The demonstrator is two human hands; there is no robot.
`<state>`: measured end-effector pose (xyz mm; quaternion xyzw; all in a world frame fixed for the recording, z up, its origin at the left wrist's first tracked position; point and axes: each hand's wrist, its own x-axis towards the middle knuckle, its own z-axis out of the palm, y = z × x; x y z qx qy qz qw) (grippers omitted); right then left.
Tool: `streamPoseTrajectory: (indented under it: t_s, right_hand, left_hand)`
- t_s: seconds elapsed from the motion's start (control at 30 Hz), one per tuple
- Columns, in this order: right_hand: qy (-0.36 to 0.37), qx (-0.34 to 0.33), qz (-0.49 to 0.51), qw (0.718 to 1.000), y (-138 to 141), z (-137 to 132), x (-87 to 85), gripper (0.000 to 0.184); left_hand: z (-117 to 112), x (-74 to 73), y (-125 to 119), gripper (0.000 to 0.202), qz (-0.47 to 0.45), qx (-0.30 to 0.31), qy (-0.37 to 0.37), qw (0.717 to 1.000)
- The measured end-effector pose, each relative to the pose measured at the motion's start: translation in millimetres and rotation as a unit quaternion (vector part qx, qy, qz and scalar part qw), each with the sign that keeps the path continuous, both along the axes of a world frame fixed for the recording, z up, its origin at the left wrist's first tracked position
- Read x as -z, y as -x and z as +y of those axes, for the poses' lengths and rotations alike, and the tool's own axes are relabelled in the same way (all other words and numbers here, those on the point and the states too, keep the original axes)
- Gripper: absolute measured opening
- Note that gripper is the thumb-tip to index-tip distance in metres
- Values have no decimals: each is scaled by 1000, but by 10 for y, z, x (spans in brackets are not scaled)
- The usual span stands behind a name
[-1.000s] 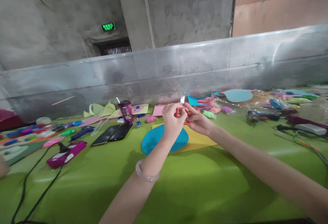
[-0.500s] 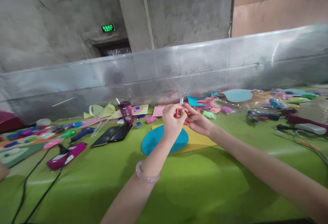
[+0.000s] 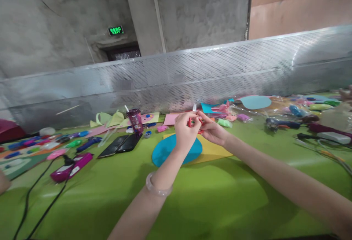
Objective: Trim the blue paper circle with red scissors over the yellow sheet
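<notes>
Pointing upward, red-handled scissors, slim pale blades, partly hidden

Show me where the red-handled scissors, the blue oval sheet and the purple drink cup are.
Red-handled scissors (image 3: 194, 107): head view, on the blades.
Blue oval sheet (image 3: 164, 151): head view, on its left part.
Purple drink cup (image 3: 135, 122): head view, on its side.
</notes>
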<state>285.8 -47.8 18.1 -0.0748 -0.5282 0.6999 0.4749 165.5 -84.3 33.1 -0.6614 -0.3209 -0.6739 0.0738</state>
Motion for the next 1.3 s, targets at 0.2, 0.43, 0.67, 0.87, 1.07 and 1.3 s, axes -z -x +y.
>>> streamPoseTrajectory:
  t_s: [0.2, 0.43, 0.67, 0.87, 1.07, 1.3]
  right_hand:
    - [1, -5, 1, 1000, 31, -1, -7, 62]
    - [-3, -12, 0, 1000, 22, 27, 21, 67]
    - [-10, -12, -7, 1000, 10, 43, 21, 71]
    - [9, -27, -13, 1000, -47, -8, -44, 65]
    - [-1, -74, -48, 996, -57, -3, -8, 60]
    - [-13, -82, -80, 993, -53, 8, 23, 58]
  left_hand:
    - [35, 13, 2, 6, -24, -8, 14, 1000]
    - [59, 14, 28, 8, -22, 9, 33, 999]
    - [14, 7, 20, 10, -11, 36, 47, 998]
    - [90, -73, 178, 19, -68, 181, 144, 970]
    - [159, -164, 423, 26, 55, 250, 199, 946]
    - [136, -150, 487, 14, 128, 156, 139, 969]
